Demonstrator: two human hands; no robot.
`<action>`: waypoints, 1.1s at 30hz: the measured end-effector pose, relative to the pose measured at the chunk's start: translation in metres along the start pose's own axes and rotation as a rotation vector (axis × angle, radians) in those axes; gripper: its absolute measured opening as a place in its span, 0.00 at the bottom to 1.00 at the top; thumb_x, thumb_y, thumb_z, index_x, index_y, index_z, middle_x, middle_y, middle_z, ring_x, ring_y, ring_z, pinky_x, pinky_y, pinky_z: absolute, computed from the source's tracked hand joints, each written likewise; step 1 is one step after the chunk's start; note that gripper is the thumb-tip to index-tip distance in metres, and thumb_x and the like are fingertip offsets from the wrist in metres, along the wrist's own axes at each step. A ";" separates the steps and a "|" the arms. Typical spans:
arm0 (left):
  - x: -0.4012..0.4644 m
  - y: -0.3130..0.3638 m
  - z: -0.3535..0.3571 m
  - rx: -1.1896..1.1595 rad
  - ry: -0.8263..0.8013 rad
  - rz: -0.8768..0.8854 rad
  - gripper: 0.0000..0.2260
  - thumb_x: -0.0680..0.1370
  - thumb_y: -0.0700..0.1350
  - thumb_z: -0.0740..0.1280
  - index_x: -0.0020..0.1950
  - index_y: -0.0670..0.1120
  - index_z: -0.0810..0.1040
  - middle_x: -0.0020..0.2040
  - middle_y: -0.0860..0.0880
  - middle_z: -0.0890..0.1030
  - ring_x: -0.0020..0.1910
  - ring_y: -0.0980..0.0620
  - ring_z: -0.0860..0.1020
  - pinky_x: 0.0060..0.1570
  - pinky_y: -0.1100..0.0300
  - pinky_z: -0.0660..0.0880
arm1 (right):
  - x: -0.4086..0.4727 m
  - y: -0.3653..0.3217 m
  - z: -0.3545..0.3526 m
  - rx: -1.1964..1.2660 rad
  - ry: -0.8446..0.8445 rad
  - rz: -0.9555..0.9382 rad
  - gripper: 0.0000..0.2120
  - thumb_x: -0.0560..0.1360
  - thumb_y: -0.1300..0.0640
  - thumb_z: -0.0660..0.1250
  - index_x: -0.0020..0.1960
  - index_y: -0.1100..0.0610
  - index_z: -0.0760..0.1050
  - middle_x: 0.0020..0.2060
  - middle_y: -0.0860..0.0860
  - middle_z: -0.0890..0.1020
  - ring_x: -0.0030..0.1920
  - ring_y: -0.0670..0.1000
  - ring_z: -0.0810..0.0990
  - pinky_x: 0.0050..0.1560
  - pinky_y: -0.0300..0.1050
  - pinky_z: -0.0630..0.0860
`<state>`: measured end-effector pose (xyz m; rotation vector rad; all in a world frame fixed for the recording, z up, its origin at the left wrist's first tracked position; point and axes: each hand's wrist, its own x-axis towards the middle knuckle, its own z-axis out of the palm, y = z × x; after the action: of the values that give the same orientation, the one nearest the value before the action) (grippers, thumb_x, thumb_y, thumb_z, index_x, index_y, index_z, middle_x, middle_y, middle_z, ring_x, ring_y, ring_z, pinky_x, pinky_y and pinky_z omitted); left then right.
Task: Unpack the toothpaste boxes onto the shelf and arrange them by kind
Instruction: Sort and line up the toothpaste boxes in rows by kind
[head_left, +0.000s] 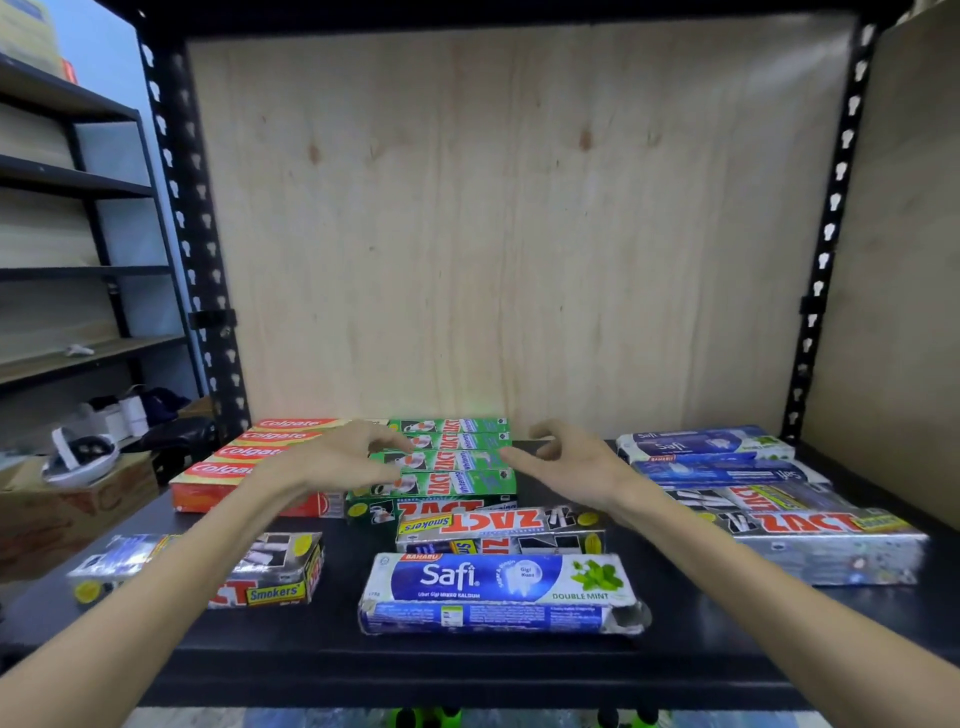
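On the dark shelf (332, 644), going left to right: a silver Zact Smokers box (270, 569) lies at the front left, partly hidden by the left forearm. Behind it four red Colgate boxes (228, 470) sit side by side, then four green Zact boxes (457, 457). A second silver Zact box (498, 530) and a blue Safi box (498, 592) lie at centre front. At the right, about three Safi boxes (706, 447) and silver Zact boxes (821, 540) overlap; their count is unclear. The left hand (332, 460) and right hand (566, 460) hover over the green boxes, fingers spread, holding nothing.
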<state>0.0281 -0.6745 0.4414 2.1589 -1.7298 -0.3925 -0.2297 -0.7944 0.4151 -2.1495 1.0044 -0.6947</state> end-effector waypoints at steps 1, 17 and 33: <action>0.004 0.010 0.003 -0.050 0.042 0.018 0.20 0.76 0.50 0.70 0.68 0.55 0.76 0.72 0.54 0.74 0.71 0.53 0.71 0.73 0.51 0.66 | -0.001 0.001 -0.005 -0.012 0.033 -0.018 0.32 0.74 0.36 0.70 0.71 0.52 0.68 0.61 0.51 0.78 0.55 0.49 0.78 0.46 0.39 0.74; 0.141 0.169 0.106 -0.212 0.222 0.081 0.10 0.76 0.48 0.69 0.55 0.48 0.82 0.50 0.53 0.84 0.51 0.54 0.81 0.54 0.64 0.76 | 0.038 0.133 -0.174 -0.473 0.423 0.306 0.12 0.79 0.52 0.61 0.60 0.54 0.78 0.60 0.56 0.81 0.61 0.59 0.77 0.64 0.53 0.70; 0.173 0.178 0.118 -0.800 0.313 -0.151 0.10 0.64 0.43 0.69 0.41 0.39 0.82 0.40 0.41 0.86 0.42 0.44 0.86 0.49 0.47 0.83 | 0.068 0.142 -0.146 -0.389 0.290 0.194 0.24 0.79 0.47 0.65 0.72 0.54 0.67 0.66 0.54 0.76 0.65 0.56 0.75 0.65 0.54 0.72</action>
<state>-0.1405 -0.8890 0.4116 1.6404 -0.9944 -0.6174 -0.3566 -0.9677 0.4164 -2.2711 1.5908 -0.7819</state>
